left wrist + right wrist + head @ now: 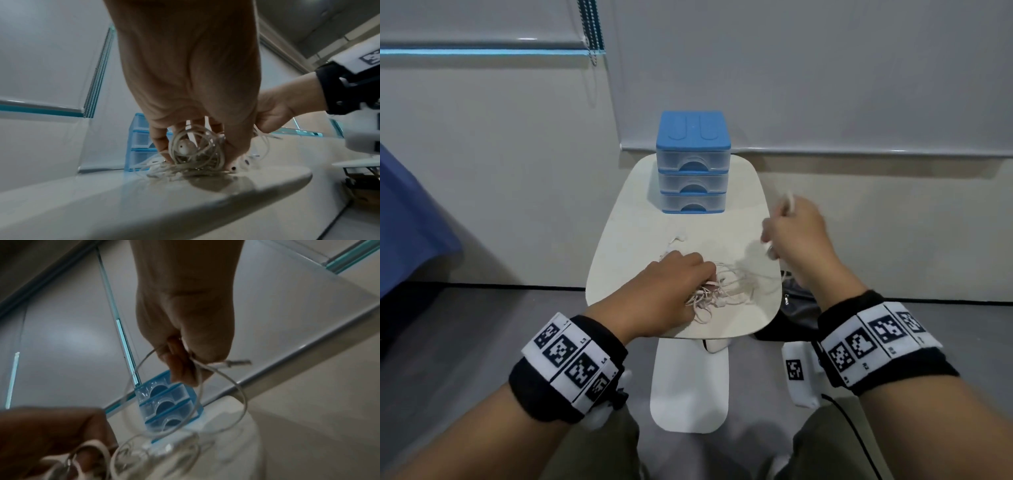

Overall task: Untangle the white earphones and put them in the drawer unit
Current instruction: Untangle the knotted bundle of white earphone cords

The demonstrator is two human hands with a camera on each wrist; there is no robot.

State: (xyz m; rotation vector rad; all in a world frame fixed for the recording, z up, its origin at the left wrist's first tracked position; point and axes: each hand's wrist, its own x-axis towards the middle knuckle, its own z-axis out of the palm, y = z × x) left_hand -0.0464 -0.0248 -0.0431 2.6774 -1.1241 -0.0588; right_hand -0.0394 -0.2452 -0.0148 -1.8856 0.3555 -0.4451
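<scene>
A tangle of white earphones [722, 291] lies on the near part of a small white table [640, 219]. My left hand [671, 284] presses down on the tangle, fingers curled into the cords [193, 155], with an earbud [185, 147] showing between them. My right hand [794, 236] is raised over the table's right edge and pinches one cord near its plug [236, 363]; the cord [232, 384] loops down toward the pile. The blue drawer unit [693, 164] stands at the table's far end with its three clear drawers closed.
A loose earbud [679, 238] lies on the table between the tangle and the drawers. A dark bag [794, 308] sits on the floor right of the table. A blue cloth-covered surface [407, 219] is at far left. The wall is close behind the drawers.
</scene>
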